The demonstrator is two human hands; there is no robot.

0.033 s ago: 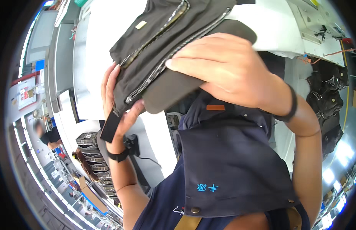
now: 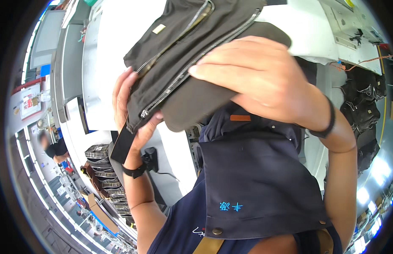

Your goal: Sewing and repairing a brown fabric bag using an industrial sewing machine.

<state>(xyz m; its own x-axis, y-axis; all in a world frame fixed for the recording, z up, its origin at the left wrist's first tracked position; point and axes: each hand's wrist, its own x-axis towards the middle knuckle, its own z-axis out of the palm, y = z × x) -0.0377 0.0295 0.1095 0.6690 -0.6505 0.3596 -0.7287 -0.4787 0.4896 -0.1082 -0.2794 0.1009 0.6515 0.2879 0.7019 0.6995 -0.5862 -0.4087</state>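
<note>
Tilted over the worktable is a dark olive fabric bag [image 2: 162,63] with a small pale metal tag [image 2: 158,29] and two metal-toothed zippers. My left hand [image 2: 122,95] is closed around the bag's left end, thumb below and fingers on the far side, beside a short black strap [image 2: 123,144]. The long zipper [image 2: 179,78] crosses the bag diagonally, its lower end close to my left thumb. My right hand [image 2: 264,74] is closed over the right part, its fingertips pressing on the zipper edge and a smooth rounded dark panel [image 2: 200,99]. Its palm side is hidden.
Beneath the bag lies a white table [image 2: 120,29]. My dark apron [image 2: 264,182] is close below it. Stacked bags [image 2: 104,169] stand at left and dark bags [image 2: 363,110] at right. A wristband device [image 2: 150,158] trails a cable. Another person [image 2: 55,150] is far left.
The bag and both hands have shifted slightly right and down in the picture. Both hands keep their hold.
</note>
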